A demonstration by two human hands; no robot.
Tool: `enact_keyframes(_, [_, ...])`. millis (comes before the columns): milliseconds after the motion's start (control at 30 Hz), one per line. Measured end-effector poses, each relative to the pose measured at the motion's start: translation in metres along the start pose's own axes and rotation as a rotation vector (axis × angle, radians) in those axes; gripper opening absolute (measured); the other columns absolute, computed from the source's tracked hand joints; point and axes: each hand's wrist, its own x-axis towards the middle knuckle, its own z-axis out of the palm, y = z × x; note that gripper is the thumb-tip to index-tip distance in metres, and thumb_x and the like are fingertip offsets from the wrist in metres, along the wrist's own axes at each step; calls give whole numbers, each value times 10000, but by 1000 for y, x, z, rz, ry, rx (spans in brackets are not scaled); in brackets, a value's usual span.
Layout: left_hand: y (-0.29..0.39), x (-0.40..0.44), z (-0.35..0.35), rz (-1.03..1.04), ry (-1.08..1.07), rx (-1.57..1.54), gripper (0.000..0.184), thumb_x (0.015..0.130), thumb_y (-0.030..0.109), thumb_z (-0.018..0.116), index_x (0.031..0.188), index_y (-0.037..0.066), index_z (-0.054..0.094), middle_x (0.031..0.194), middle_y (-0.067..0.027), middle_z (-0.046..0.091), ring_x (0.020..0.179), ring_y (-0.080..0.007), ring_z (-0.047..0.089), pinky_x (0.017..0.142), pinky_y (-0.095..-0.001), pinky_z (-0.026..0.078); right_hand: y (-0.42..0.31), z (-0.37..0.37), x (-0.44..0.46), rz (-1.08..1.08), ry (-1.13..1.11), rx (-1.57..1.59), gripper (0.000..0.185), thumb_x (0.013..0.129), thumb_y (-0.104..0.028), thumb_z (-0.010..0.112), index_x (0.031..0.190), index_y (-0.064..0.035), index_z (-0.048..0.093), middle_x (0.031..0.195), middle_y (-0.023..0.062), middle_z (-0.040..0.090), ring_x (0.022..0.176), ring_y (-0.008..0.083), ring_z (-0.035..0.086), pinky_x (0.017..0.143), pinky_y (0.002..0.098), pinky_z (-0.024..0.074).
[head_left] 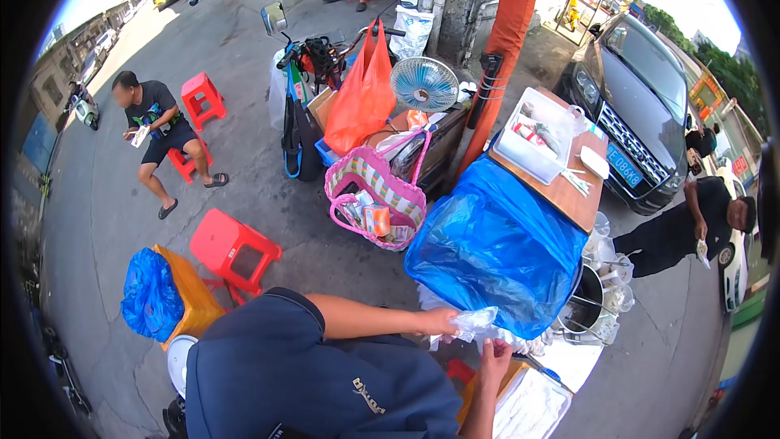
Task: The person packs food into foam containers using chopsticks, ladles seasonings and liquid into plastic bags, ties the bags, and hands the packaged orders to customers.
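My left hand is closed on a crumpled clear plastic bag, just below the edge of a large blue plastic bag. Close by on the right, my right hand has its fingers bent near the clear bag; whether they pinch anything is too small to tell. A white tray lies beside my right hand, with a dark-handled tool at its upper edge. Beyond the blue bag, a white plastic bin with small packets stands on a brown board.
A pink woven basket stands ahead, beside a fan and a red bag. Red stools are at the left, one under a seated person. Another person stands right, near a metal pot and a car.
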Motion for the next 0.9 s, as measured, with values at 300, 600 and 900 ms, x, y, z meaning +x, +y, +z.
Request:
enact_keyframes(300, [15, -18, -14, 141, -112, 9, 596, 822, 202, 783, 1316, 16, 506, 1075, -53, 629, 902, -104, 609, 777, -278, 502, 10, 67, 1, 431, -377, 280, 163, 997, -216, 635, 932, -67, 625, 837, 6, 631, 717, 93, 569, 653, 243, 467])
enact_keyframes(600, [-8, -20, -47, 18, 52, -455, 304, 995, 192, 609, 1262, 47, 597, 1077, -31, 654, 914, -119, 640, 772, -298, 529, -14, 71, 10, 554, -497, 325, 119, 938, -132, 615, 1022, -50, 634, 942, 53, 681, 805, 153, 642, 678, 281, 526])
enact_keyframes(900, [-27, -4, -61, -75, 197, -455, 210, 1001, 299, 604, 1076, 104, 629, 893, 4, 654, 736, -112, 642, 588, -311, 530, -38, 58, 26, 838, -214, 1146, 236, 1006, -276, 553, 1052, -53, 616, 957, 100, 705, 793, 210, 682, 639, 312, 581])
